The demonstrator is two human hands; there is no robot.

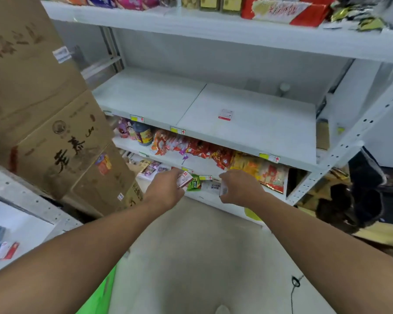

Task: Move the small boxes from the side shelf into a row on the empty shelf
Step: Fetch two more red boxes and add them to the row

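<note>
- The empty shelf [213, 105] is a white board in the middle of the rack; all places below are given from it.
- One small red-and-white box [225, 114] lies on it, right of its middle seam and a little back from the front edge.
- Bare board runs left of that box to the shelf's left end, and right of it to the upright post.
- The shelf's front lip carries yellow price tags [177, 130]; snack packets [191, 147] fill the level just under it.
- Well below and in front of the shelf, the left hand [166, 189] grips a small red-and-white box [183, 179], fingers curled round it.
- Beside it, also below the shelf, the right hand [238, 188] grips a small white box [223, 189] with a barcode showing.
- The two hands are near each other but apart, over open floor.
- Left of the shelf, stacked cardboard cartons [55, 137] lean close to its left end.
- Far lower left of the shelf, the side shelf [27, 225] holds more small boxes [2, 250] near its edge.
</note>
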